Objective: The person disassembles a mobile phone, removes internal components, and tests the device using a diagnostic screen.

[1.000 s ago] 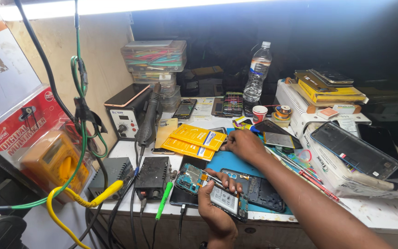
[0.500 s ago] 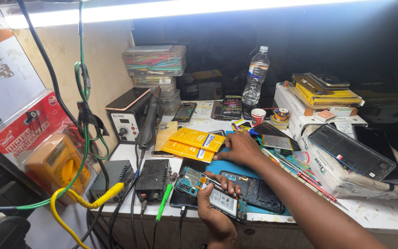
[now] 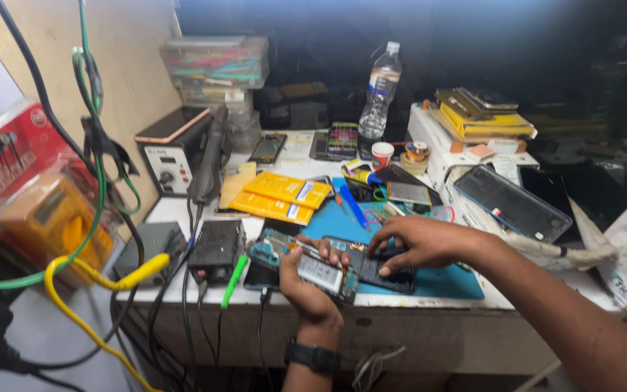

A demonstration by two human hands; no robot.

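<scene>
An opened smartphone [image 3: 312, 267], its back cover off and its battery and teal circuit board exposed, is held at the front edge of the workbench [image 3: 415, 319], tilted slightly above the blue work mat [image 3: 444, 279]. It is gripped by the left hand [image 3: 308, 290], whose thumb is pressed against the near edge while the fingers are curled over the far edge, so that the phone lies across the palm. A black wristwatch [image 3: 312, 356] is worn on that wrist. The right hand [image 3: 419, 243] is laid just beside it on a second dark phone body [image 3: 379, 268], with the fingertips bent down and touching its top; whether anything is pinched between them cannot be told.

Two yellow packets [image 3: 279, 197] are seen behind the phone, and a blue-handled tool [image 3: 353, 207] lies on the mat. Farther back stand a water bottle [image 3: 380, 93] and a small red-and-white cup [image 3: 382, 154]. A hot-air rework station [image 3: 174, 152] is placed at the left, with a small black box [image 3: 215, 250] in front of it. A packaged yellow multimeter [image 3: 45, 218] hangs at the far left.
</scene>
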